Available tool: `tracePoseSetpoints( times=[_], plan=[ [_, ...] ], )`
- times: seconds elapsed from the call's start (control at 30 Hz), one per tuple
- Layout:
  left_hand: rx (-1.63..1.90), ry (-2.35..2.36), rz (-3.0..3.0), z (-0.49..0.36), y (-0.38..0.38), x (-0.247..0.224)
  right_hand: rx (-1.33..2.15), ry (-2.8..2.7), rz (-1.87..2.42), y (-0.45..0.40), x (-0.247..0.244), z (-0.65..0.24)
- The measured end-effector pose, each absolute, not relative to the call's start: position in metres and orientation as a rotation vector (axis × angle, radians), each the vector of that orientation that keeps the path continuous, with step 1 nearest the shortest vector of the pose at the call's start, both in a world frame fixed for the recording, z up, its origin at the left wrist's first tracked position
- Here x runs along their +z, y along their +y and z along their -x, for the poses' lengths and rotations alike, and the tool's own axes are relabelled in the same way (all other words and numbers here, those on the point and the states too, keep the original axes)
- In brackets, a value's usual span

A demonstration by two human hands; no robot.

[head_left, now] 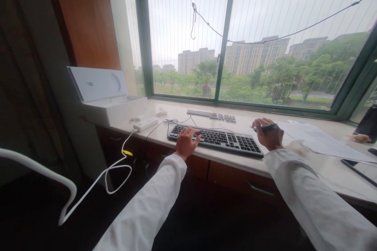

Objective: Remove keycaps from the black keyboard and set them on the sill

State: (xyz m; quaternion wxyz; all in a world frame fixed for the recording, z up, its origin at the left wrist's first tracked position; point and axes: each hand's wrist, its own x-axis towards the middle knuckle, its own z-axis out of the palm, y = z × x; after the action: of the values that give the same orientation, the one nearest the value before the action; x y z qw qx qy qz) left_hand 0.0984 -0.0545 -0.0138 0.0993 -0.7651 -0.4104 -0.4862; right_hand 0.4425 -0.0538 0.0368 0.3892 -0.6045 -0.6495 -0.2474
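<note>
A dark-framed computer keyboard [235, 143] with black keys lies along the front of the white counter. My left hand [187, 141] rests on its left part, fingers spread over the keys and thumb out to the right. Just beyond the keyboard's right end, my right hand [268, 133] is raised and closed around a dark, short, pen-shaped object [269, 127]; its exact kind is hard to make out. Behind the keyboard lies a flat strip of grey keys [212, 115]. A thin dark cable [171, 121] curls on the counter to the left.
At the left stands an open white box [123, 108]. Near it lies a white power strip [145, 124], its white cord [114, 164] hanging off the edge. Papers [321, 137] and a dark-edged flat device [362, 170] lie at right. A window [188, 35] is behind the counter.
</note>
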Motion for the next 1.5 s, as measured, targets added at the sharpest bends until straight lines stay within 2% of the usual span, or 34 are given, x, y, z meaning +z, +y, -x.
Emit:
tracePoseSetpoints(
  times=[0.27,0.63,0.83,1.07,1.27,1.5],
  plan=[
    [-1.527,-1.159,2.193,-0.099,-0.054,-0.016,-0.415,-1.501,1.827,-0.027,0.035,-0.467],
    [-1.596,-1.268,2.125,-0.103,-0.055,-0.019,-0.380,-1.498,1.728,0.022,0.042,-0.459],
    [-1.580,-1.453,2.031,-0.110,-0.057,-0.018,-0.361,-1.720,1.742,0.023,0.041,-0.452],
    [-1.491,-1.560,2.126,-0.111,-0.060,-0.012,-0.632,-1.701,1.474,0.009,0.045,-0.442],
    [-1.416,-1.590,2.248,-0.107,-0.059,-0.009,-0.570,-1.766,1.445,0.009,0.041,-0.443],
    [-1.099,-1.617,2.451,-0.106,-0.050,0.006,-0.484,-1.761,1.538,0.014,0.034,-0.446]
  ],
)
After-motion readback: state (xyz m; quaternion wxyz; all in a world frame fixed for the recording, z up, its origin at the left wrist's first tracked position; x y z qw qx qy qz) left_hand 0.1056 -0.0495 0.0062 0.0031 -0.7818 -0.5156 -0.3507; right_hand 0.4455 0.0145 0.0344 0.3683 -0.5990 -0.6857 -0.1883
